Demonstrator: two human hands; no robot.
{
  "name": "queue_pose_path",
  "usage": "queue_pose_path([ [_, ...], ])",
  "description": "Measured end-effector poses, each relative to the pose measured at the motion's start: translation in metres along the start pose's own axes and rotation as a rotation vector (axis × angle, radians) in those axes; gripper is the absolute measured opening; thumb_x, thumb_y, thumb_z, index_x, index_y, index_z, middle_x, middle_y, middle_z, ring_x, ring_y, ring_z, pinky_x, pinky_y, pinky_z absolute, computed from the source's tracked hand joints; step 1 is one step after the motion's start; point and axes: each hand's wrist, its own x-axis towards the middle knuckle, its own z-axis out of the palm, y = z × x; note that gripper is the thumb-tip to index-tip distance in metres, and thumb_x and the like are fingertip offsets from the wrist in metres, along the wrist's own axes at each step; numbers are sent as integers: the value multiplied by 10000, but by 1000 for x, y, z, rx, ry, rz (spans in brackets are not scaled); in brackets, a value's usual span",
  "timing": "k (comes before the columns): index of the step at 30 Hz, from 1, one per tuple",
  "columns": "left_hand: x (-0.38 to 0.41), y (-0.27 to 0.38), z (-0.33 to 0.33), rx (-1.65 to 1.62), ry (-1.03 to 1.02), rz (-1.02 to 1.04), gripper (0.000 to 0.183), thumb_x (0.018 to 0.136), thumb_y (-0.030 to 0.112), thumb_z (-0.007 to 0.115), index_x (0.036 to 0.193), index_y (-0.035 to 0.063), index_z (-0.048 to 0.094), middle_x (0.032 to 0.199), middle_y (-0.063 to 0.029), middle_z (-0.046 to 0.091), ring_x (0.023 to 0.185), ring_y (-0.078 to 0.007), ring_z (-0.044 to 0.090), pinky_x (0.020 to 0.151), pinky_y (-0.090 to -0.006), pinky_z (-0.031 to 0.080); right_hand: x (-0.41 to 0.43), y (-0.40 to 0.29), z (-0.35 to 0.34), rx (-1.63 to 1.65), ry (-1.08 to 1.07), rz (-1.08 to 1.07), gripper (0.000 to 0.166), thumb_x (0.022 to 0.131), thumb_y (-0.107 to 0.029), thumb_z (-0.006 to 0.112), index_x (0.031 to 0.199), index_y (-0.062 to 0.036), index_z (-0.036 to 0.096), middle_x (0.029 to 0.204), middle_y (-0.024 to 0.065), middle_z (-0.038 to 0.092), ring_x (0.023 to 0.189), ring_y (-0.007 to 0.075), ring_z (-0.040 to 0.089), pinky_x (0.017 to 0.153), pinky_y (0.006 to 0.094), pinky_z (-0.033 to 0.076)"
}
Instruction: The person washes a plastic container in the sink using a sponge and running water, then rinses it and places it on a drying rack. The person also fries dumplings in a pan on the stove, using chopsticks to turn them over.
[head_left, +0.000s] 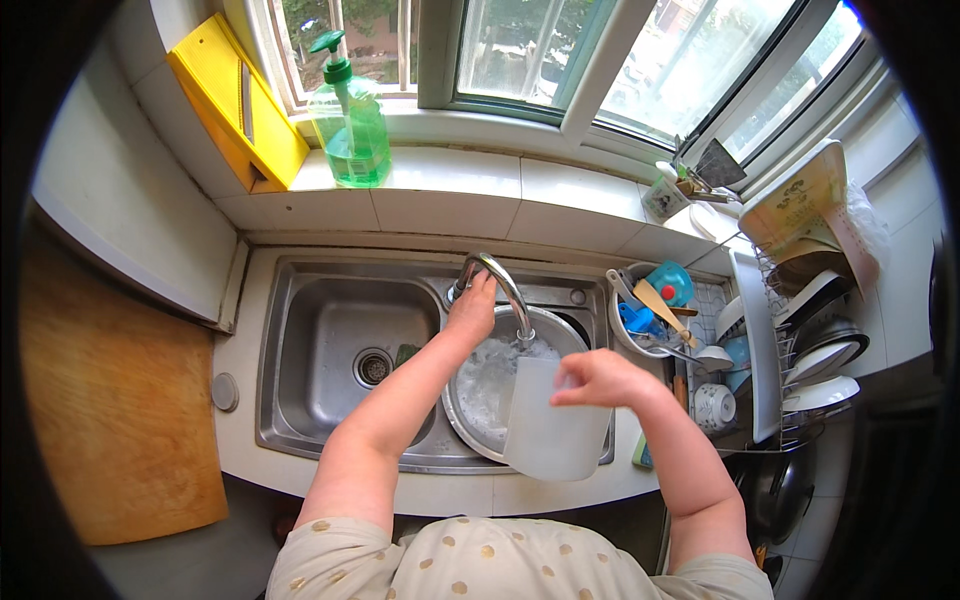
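Observation:
My left hand (472, 306) is at the base of the curved chrome faucet (504, 276), its fingers partly hidden behind the spout; its exact grip does not show. My right hand (600, 380) grips a translucent white plastic container (556, 442), which hangs tilted over the front right of a round metal basin (456, 420). The basin sits in the right sink bowl and holds bubbly water under the spout. The left bowl (330, 337) of the stainless steel sink has a drain and a dark green item near it, partly behind my left forearm.
A green soap pump bottle (360, 142) and a yellow slicer (232, 105) stand on the tiled ledge. At right are a bowl of utensils (626, 330) and a wire dish rack (784, 352) with plates and bowls. A wooden board (127, 390) lies at left.

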Motion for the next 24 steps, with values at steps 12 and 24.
queue_pose_path([
  [12,-18,-33,35,92,48,257,221,803,92,564,1009,27,608,1125,-175,609,988,-340,604,840,-418,493,17,14,83,-398,292,-396,107,768,-214,662,827,-157,592,742,13,607,764,231,609,682,386,430],
  [24,22,-41,48,-1019,-442,-817,185,833,254,630,811,78,576,740,-5,563,625,-107,525,474,-254,371,1,9,80,-359,391,-341,92,767,-204,679,800,-158,608,729,-6,587,759,212,560,732,341,395],
])
